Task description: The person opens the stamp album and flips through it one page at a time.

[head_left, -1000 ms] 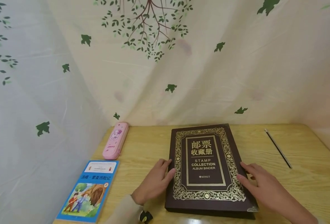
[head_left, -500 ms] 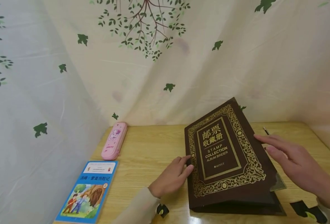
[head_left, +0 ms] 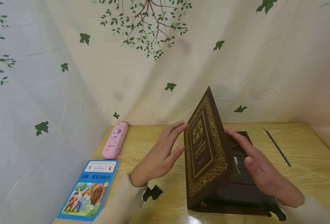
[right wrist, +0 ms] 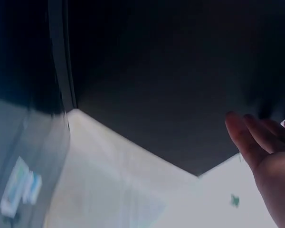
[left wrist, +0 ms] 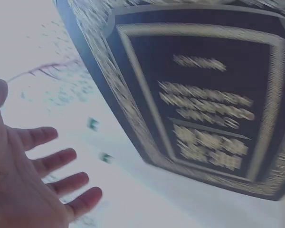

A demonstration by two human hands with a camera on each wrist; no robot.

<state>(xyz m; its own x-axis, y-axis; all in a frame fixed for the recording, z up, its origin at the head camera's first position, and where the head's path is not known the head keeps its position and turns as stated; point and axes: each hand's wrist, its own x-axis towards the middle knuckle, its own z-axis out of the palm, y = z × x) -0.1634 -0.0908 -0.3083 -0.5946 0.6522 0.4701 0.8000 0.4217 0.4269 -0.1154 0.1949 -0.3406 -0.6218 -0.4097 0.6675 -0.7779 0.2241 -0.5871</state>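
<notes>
A dark brown stamp album (head_left: 205, 152) with gold lettering lies on the wooden table, its front cover raised steeply on the left-hand hinge. Black pages (head_left: 234, 193) show beneath. My right hand (head_left: 261, 169) has its fingers extended behind the cover; in the right wrist view the fingertips (right wrist: 232, 118) appear to rest on the cover's dark inner side (right wrist: 161, 90). To the left of the album my left hand (head_left: 160, 152) is raised, fingers outstretched and holding nothing. The left wrist view has this hand (left wrist: 23, 175) apart from the blurred cover (left wrist: 199, 95).
A pink pencil case (head_left: 115, 140) lies at the table's back left, with a blue illustrated book (head_left: 85, 189) in front of it. A thin pencil-like stick (head_left: 277, 146) lies on the right. Leaf-printed fabric (head_left: 142, 74) hangs behind the table (head_left: 151, 137).
The album's cover has swung up from flat, turning leftward and uncovering black pages. My right hand has moved along with the cover. My left hand has left the album's edge and risen.
</notes>
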